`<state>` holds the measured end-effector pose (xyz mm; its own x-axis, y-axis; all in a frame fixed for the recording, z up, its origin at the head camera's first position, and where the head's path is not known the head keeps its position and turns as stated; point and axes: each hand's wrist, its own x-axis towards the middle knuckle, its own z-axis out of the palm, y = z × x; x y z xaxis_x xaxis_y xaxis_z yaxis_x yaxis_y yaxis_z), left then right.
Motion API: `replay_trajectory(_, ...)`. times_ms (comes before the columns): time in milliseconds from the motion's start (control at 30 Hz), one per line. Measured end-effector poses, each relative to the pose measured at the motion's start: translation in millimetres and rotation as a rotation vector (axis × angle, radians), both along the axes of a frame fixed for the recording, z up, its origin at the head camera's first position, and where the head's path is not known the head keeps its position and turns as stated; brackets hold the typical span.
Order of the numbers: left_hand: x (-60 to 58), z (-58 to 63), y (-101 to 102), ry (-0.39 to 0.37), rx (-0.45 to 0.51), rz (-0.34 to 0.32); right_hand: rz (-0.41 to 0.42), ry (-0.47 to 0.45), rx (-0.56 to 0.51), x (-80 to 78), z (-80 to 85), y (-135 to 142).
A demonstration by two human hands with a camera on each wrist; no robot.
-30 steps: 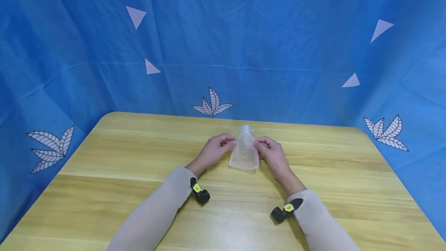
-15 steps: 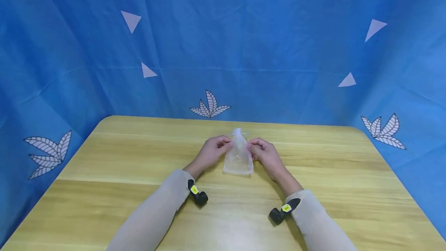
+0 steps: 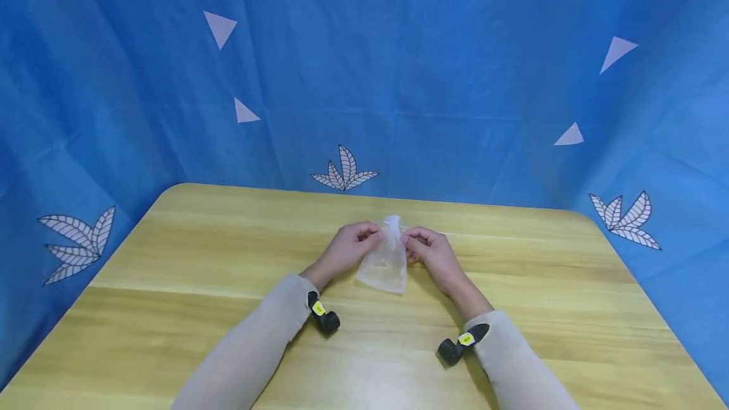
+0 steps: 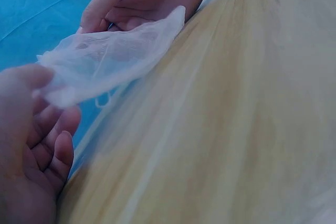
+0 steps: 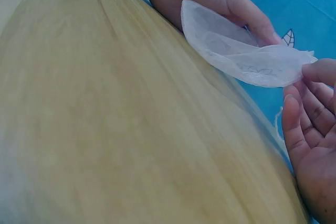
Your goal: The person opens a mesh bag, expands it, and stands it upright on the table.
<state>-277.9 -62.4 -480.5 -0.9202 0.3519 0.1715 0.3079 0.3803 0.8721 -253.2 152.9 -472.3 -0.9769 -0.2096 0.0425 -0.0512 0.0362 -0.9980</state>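
A small sheer white drawstring pouch hangs between my two hands in the head view, its gathered neck at the far end and its wide bottom toward me. My left hand pinches its left edge near the neck between thumb and forefinger. On the opposite edge, my right hand pinches it the same way. The left wrist view shows the pouch thin and see-through, with a loop of cord dangling below it. Faint contents or folds show through the pouch in the right wrist view.
The wood-grain table spreads under both arms. Behind and beside it hangs a blue curtain with white leaf and triangle prints. A small black camera is strapped to the left sleeve, another camera to the right.
The pouch has shifted slightly left and toward me, its bottom now tilted to the left. Both hands now pinch nearer the gathered neck. The head view has swayed a little.
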Motion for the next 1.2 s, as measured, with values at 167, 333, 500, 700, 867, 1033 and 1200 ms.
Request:
replay_trajectory(167,2.1,-1.2,1.6,-0.006,0.022,0.017,-0.005,-0.003,0.029,1.0,-2.2,-0.2)
replay_trajectory(333,1.9,-2.0,2.4,-0.022,0.030,-0.004,-0.002,-0.010,0.072,2.0,-2.4,0.7)
replay_trajectory(500,6.2,-5.2,1.5,-0.045,0.009,-0.032,0.020,-0.018,0.096,4.7,-3.3,1.1)
replay_trajectory(700,2.6,-1.8,0.6,-0.004,-0.010,-0.037,0.041,0.020,0.096,1.5,-0.7,0.5)
replay_trajectory(867,0.8,0.7,0.1,-0.004,-0.031,-0.039,0.039,0.026,0.105,-0.6,-0.8,1.8)
replay_trajectory(1033,0.3,1.6,-0.2,-0.002,-0.047,-0.034,0.028,0.022,0.100,-0.5,-0.2,2.9)
replay_trajectory(1200,0.7,0.0,0.3,-0.004,-0.059,-0.027,0.013,0.018,0.099,1.4,-0.4,4.0)
